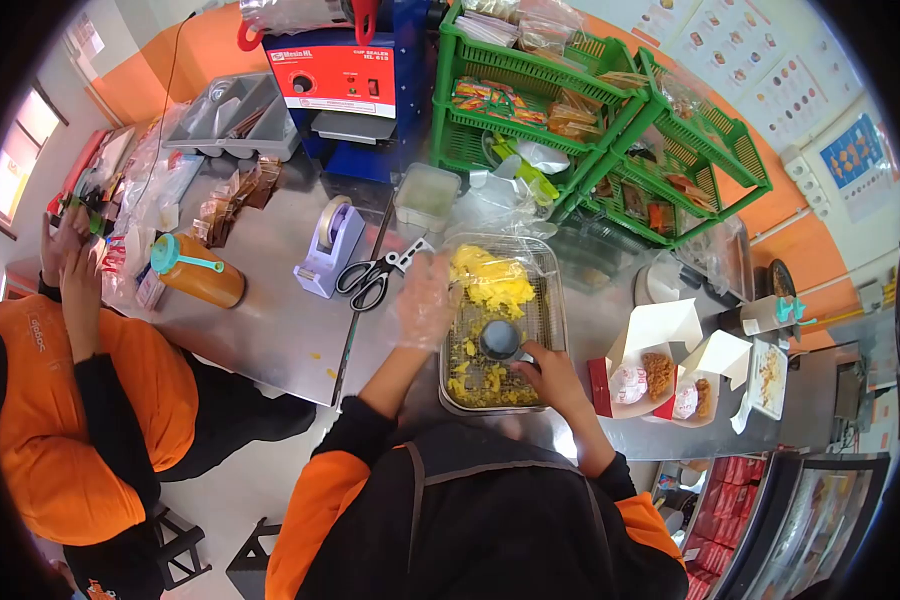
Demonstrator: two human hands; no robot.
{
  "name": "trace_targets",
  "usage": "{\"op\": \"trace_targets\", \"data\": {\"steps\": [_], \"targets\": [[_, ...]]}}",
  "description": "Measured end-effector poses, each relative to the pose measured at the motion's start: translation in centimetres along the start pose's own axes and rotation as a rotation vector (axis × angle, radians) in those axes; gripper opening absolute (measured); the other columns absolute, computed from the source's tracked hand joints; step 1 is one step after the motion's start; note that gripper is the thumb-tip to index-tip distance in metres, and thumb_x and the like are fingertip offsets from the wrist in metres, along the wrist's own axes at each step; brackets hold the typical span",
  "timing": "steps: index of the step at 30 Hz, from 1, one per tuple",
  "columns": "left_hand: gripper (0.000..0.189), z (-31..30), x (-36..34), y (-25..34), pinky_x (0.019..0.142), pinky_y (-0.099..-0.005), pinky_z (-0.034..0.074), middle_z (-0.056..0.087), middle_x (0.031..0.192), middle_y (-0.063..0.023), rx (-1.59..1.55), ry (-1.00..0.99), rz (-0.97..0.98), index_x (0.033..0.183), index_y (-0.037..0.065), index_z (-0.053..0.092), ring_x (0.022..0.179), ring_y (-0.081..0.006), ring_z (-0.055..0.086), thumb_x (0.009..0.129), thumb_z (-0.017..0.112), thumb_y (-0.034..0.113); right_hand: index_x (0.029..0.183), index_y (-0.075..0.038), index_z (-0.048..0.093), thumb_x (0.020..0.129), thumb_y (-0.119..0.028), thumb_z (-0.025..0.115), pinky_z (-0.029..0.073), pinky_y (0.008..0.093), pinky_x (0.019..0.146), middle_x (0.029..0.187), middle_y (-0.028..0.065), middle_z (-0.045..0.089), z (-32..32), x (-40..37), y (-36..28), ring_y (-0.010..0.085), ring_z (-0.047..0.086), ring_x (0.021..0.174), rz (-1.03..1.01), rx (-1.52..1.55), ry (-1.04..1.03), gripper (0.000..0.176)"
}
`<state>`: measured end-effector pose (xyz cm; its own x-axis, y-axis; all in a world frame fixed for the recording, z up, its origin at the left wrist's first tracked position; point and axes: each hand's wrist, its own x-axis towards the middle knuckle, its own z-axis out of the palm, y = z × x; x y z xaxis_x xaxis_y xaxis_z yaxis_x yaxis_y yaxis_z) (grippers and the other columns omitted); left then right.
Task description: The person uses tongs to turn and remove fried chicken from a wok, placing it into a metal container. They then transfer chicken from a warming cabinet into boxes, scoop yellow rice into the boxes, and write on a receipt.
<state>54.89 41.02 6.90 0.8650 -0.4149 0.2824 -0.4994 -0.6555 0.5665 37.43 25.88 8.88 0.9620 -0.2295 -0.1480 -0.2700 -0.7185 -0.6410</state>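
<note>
My right hand (555, 375) is closed around the handle of a round grey scoop (500, 340). The scoop is over a rectangular metal tray (562, 350) with a wire mesh bottom. Yellow, crumbly food that looks like scrambled egg (495, 280) is heaped at the tray's far end, with smaller bits scattered nearer me. At the tray's left edge, close to the heap, is my left hand (425, 305) in a clear plastic glove. Motion smears its fingers, so their grip does not show.
Black-handled scissors (370, 285), a tape dispenser (330, 248) and an orange sauce bottle (198, 270) stand left. Open boxes (630, 385) with fried food are right. Behind are a cup sealer (335, 85) and green racks (540, 130). A co-worker (80, 400) is at left.
</note>
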Motion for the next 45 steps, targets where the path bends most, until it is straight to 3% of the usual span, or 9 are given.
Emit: {"op": "trace_targets", "data": {"steps": [7,10,16,19,22,28,31,39,45], "targets": [[0.021,2.1,1.9,-1.7,0.075,-0.0429,0.047,0.052,0.097,-0.0128,-0.258,0.066,0.087,0.094,0.009,0.055,0.089,-0.0334,0.057,0.079,0.068,0.015,0.108,0.002,0.052,0.085,-0.008,0.054,0.051,0.0448,0.061,0.089,0.0229,0.061,3.4,1.7,-0.6,0.0371,0.064,0.074,-0.098,-0.402,0.390,0.025],[0.021,3.2,1.6,-2.1,0.076,-0.0429,0.046,0.051,0.095,-0.0131,-0.336,0.114,0.081,0.094,0.009,0.054,0.089,-0.0336,0.056,0.079,0.067,0.015,0.112,0.010,0.050,0.078,-0.007,0.057,0.055,0.0345,0.057,0.090,0.0152,0.058,4.1,3.1,-1.6,0.0269,0.065,0.073,-0.215,-0.674,0.388,0.039],[0.020,3.6,1.5,-2.4,0.077,-0.0434,0.045,0.051,0.094,-0.0142,-0.423,0.129,0.095,0.095,0.008,0.053,0.089,-0.0352,0.055,0.080,0.066,0.014,0.123,0.015,0.045,0.076,-0.005,0.056,0.053,0.0256,0.049,0.083,0.0108,0.056,5.8,5.1,-1.6,0.0179,0.065,0.063,-0.141,-0.950,0.315,0.052],[0.020,3.5,1.6,-2.4,0.078,-0.0438,0.044,0.050,0.094,-0.0149,-0.434,0.140,0.101,0.095,0.007,0.053,0.088,-0.0359,0.054,0.080,0.065,0.013,0.121,0.018,0.047,0.077,-0.006,0.055,0.052,0.0250,0.046,0.078,0.0096,0.056,7.3,5.9,-0.3,0.0149,0.063,0.057,-0.237,-1.026,0.326,0.051],[0.020,3.9,1.6,-2.7,0.077,-0.0443,0.043,0.050,0.093,-0.0161,-0.445,0.132,0.104,0.094,0.006,0.052,0.088,-0.0369,0.052,0.081,0.065,0.012,0.122,0.020,0.045,0.077,-0.006,0.055,0.052,0.0245,0.046,0.076,0.0105,0.058,8.0,6.3,-1.3,0.0148,0.065,0.060,-0.130,-1.077,0.183,0.052],[0.019,4.3,1.5,-3.2,0.077,-0.0454,0.042,0.048,0.092,-0.0178,-0.480,0.139,0.115,0.094,0.005,0.051,0.087,-0.0384,0.051,0.081,0.064,0.010,0.101,0.015,0.062,0.077,-0.004,0.056,0.056,0.0298,0.052,0.082,0.0206,0.064,8.5,7.9,-2.5,0.0227,0.069,0.069,-0.204,-1.041,0.114,0.032],[0.018,4.7,1.6,-3.5,0.078,-0.0457,0.042,0.048,0.092,-0.0180,-0.488,0.125,0.074,0.094,0.005,0.051,0.087,-0.0386,0.051,0.081,0.063,0.010,0.085,0.006,0.068,0.078,-0.004,0.055,0.057,0.0366,0.056,0.081,0.0224,0.064,7.3,8.5,-2.2,0.0297,0.068,0.073,-0.257,-0.836,-0.138,0.018],[0.019,6.6,1.7,-4.1,0.079,-0.0446,0.043,0.050,0.093,-0.0179,-0.540,0.149,-0.014,0.093,0.006,0.052,0.089,-0.0374,0.052,0.080,0.064,0.012,0.078,-0.001,0.066,0.077,-0.004,0.053,0.055,0.0431,0.062,0.078,0.0220,0.064,6.4,9.9,-1.5,0.0357,0.066,0.071,-0.367,-0.667,-0.236,0.013],[0.017,7.6,2.0,-4.6,0.085,-0.0326,0.042,0.055,0.094,-0.0066,-0.736,0.161,-0.079,0.093,0.006,0.054,0.093,-0.0200,0.053,0.080,0.066,0.007,0.080,0.003,0.064,0.080,-0.005,0.054,0.052,0.0416,0.057,0.073,0.0196,0.065,6.0,6.7,-3.3,0.0325,0.066,0.065,-0.360,-0.403,-0.105,0.012]]}}
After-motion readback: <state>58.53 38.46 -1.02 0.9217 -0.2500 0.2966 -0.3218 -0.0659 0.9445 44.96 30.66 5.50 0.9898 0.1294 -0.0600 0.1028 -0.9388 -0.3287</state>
